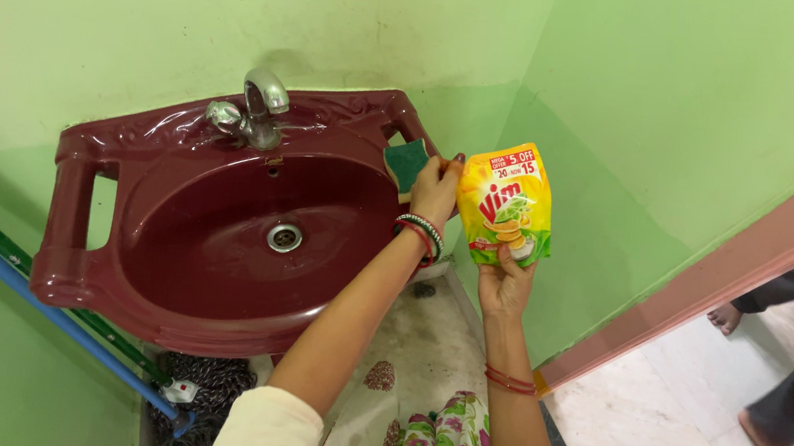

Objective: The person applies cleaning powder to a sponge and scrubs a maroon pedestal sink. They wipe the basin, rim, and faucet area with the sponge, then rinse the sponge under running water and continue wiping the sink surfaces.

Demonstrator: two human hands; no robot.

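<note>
Pouch (504, 203) in rt hand (504, 283), sponge (406, 164) lt (435, 190).

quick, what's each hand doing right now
Left hand: closed, holding the sponge and the pouch's top corner.
Right hand: closed on the pouch's bottom.

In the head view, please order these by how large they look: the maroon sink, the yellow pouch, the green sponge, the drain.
1. maroon sink
2. yellow pouch
3. green sponge, partly hidden by the left hand
4. drain

The pouch sits nearer the camera, so it may look larger.
</note>
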